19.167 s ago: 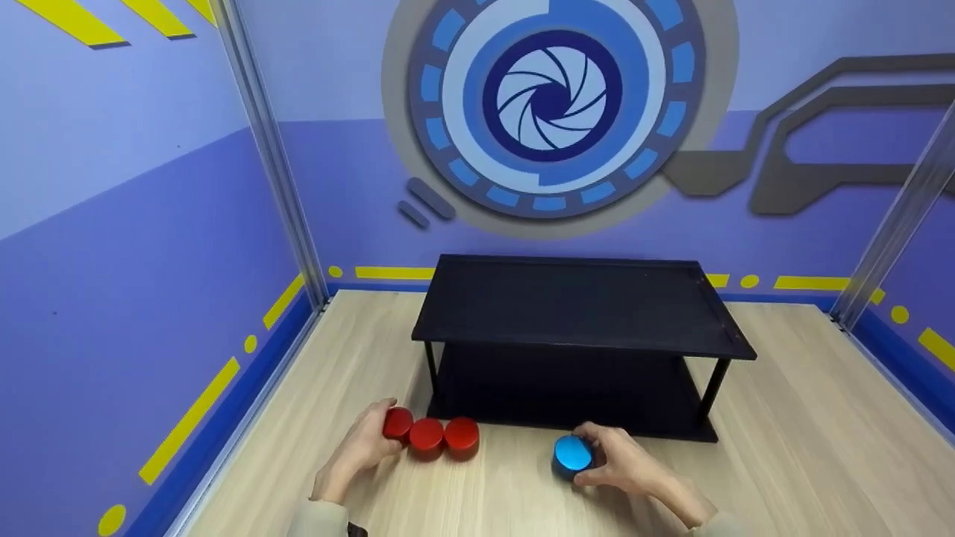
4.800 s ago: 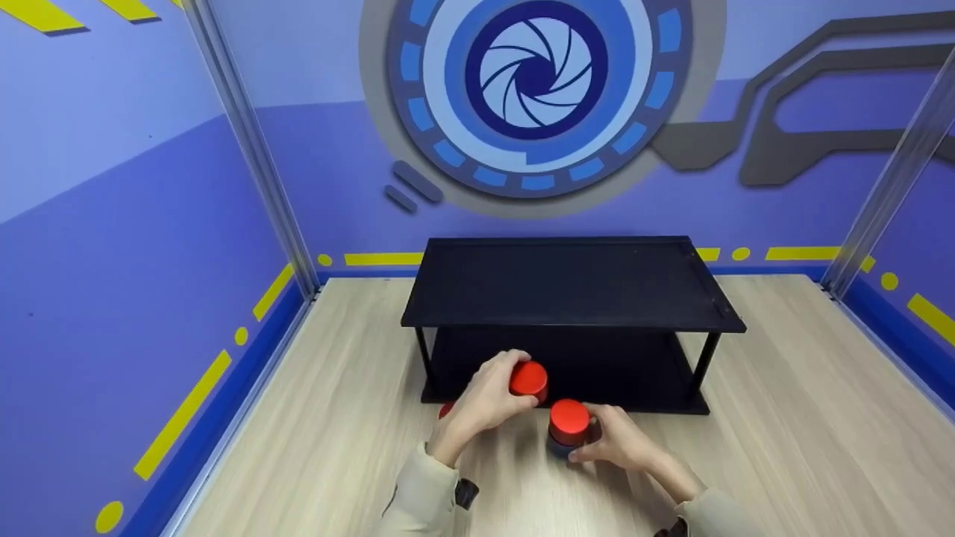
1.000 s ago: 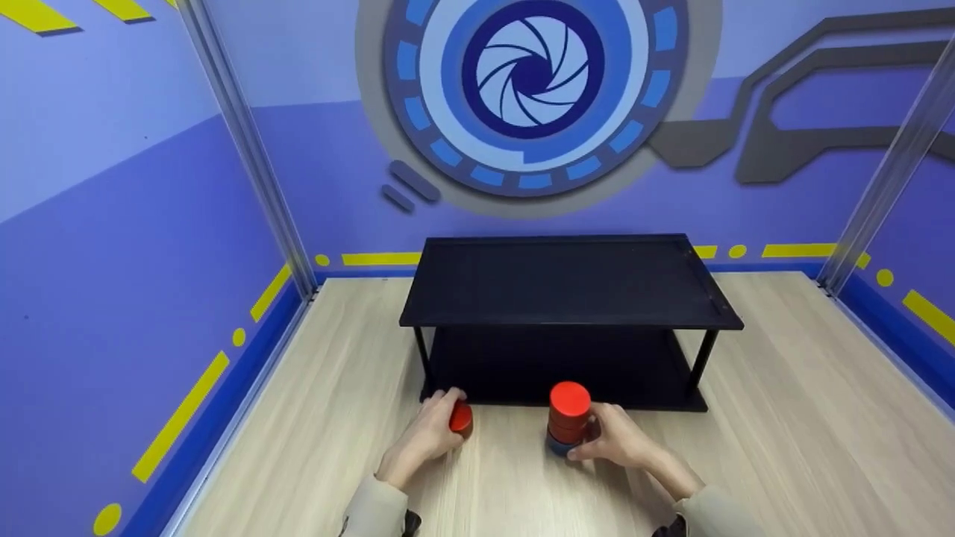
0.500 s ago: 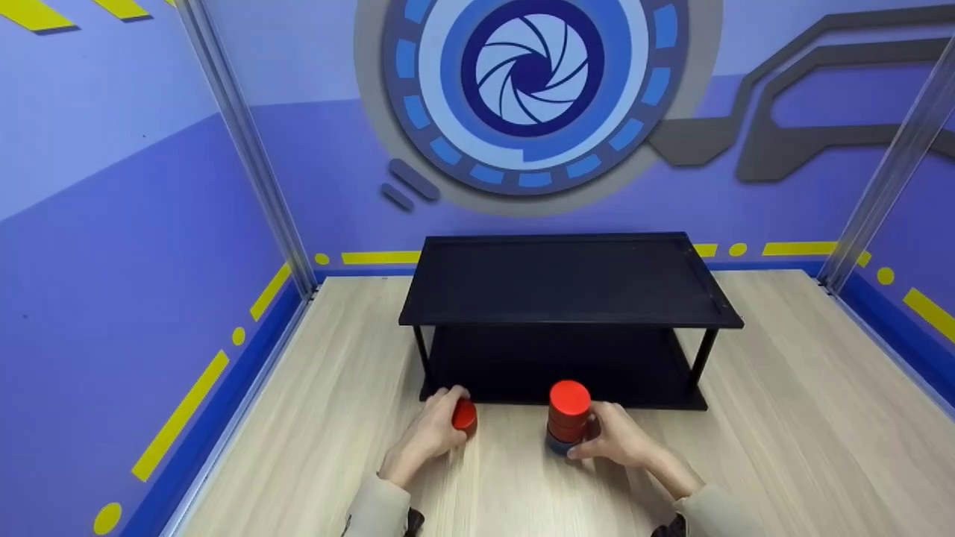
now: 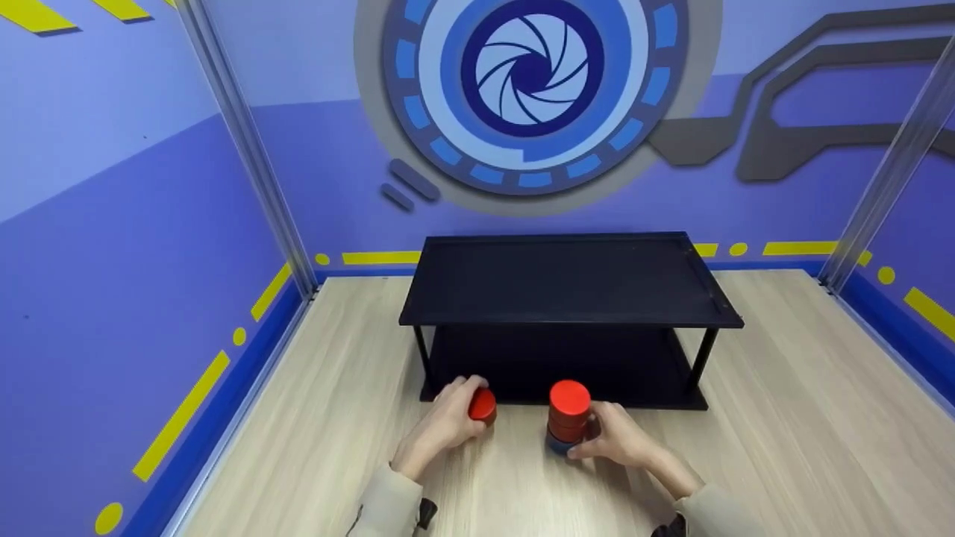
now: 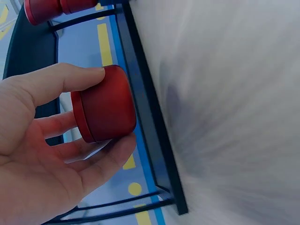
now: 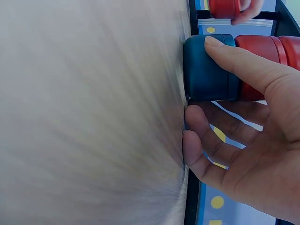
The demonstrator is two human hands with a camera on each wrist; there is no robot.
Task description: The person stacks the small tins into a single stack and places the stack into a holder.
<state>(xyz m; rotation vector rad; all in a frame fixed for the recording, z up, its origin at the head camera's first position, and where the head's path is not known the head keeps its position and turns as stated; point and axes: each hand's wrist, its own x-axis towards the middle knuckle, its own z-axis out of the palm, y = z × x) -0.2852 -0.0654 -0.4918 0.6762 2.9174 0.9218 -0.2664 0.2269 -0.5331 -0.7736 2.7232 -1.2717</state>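
Note:
My left hand [image 5: 446, 418] grips a small red round tin [image 6: 108, 105] by its sides, thumb on one side and fingers on the other. It is raised off the wooden table, its shadow apart from its base in the left wrist view. To the right stands an upright stack: a blue tin [image 7: 206, 68] at the bottom on the table, with two red tins [image 5: 569, 403] on it. My right hand [image 5: 621, 438] holds the blue tin low down, the thumb on its near side; some fingers are hidden behind the stack in the head view.
Just behind both hands stands a black two-tier shelf [image 5: 571, 280], its lower board [image 5: 515, 365] close to the tins. Thin posts [image 5: 703, 359] carry the top board. Printed blue-purple wall panels [image 5: 336, 171] enclose the table [image 5: 776, 447] at the back and sides.
Earlier, the red tins stood in a row at left and the blue one alone; now two reds are stacked on it. Within the last second my left hand lifted the third red tin rightward.

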